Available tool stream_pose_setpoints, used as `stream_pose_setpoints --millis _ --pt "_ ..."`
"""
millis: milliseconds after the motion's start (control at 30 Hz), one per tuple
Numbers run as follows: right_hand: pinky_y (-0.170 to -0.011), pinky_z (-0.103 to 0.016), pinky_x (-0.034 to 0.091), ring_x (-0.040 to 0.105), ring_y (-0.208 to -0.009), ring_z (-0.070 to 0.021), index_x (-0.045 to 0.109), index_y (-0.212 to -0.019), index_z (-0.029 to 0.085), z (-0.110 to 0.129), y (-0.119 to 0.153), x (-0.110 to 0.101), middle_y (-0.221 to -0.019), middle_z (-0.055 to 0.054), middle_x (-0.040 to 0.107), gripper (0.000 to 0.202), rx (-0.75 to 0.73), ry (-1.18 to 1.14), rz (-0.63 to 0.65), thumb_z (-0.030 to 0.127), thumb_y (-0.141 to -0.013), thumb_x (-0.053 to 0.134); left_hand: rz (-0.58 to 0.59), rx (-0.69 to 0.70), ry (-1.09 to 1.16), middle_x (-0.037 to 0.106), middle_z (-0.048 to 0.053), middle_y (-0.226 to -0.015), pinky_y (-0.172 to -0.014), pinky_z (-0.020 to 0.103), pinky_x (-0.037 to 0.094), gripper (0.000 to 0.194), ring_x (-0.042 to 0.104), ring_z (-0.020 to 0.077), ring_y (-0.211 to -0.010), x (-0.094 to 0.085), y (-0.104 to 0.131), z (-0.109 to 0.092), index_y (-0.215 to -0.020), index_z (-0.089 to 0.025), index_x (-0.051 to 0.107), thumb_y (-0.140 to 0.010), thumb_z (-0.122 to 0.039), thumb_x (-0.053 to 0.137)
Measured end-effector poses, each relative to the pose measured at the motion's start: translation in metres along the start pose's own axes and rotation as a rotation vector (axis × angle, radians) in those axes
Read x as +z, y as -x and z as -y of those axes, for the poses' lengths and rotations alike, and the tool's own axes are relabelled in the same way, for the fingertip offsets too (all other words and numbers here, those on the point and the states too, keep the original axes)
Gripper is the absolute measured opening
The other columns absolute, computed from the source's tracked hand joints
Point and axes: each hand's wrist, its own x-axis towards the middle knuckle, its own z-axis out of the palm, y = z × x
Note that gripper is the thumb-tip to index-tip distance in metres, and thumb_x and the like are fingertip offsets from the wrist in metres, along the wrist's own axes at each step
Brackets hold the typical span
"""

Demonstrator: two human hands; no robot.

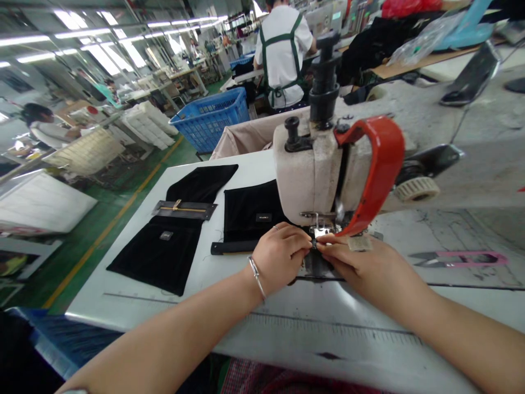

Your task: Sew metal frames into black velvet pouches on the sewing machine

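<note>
My left hand point(283, 254), with a bangle at the wrist, is closed in a pinch just in front of the sewing machine's presser foot point(323, 230). From the other side my right hand point(361, 257) pinches at the same spot, a bandage-like wrap on one finger. Between the fingertips shows a small dark end, seemingly of the black strip point(233, 248) that runs under my left hand. This strip lies along the lower edge of a black fabric piece point(250, 210) with a small label. My fingers partly cover the stitching spot.
Left on the table point(135, 312) lie black fabric pieces point(158, 254) with a zipper strip point(184, 209) across them. Pink-handled thread snips point(459, 258) rest at the right. An orange-red guard point(379, 169) curves beside the needle. Beyond stand a blue basket point(213, 117) and a person in an apron point(283, 54).
</note>
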Motion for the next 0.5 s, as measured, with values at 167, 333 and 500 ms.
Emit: stream_pose_setpoints --millis 167,333,500 --pt "-0.071 -0.035 0.050 0.063 -0.088 -0.0234 0.068 -0.100 0.023 -0.0044 -0.0038 0.0006 -0.099 -0.006 0.069 0.021 0.011 0.049 0.008 0.018 -0.092 0.050 -0.019 -0.027 -0.007 0.073 0.001 -0.088 -0.082 0.030 0.055 0.012 0.067 0.0157 -0.083 0.0030 -0.0044 0.0050 -0.083 -0.019 0.070 -0.079 -0.009 0.066" --pt "-0.074 -0.033 0.049 0.062 -0.087 -0.0216 0.068 -0.099 0.020 -0.0040 -0.0065 0.0008 -0.099 -0.007 0.070 0.018 0.019 0.077 -0.011 0.016 -0.090 0.053 -0.020 -0.070 -0.016 0.072 0.001 -0.086 -0.081 0.030 0.055 0.012 0.066 0.0165 -0.084 0.0035 -0.0060 0.0057 -0.080 -0.020 0.070 -0.078 -0.009 0.066" --pt "-0.077 -0.032 0.048 0.061 -0.089 -0.0208 0.068 -0.098 0.020 -0.0015 -0.0085 0.0004 -0.097 -0.006 0.070 0.017 0.048 0.083 -0.018 0.016 -0.090 0.054 0.008 -0.097 -0.026 0.072 0.001 -0.086 -0.082 0.031 0.054 0.011 0.065 0.0169 -0.086 0.0044 -0.0061 0.0067 -0.080 -0.021 0.070 -0.079 -0.010 0.067"
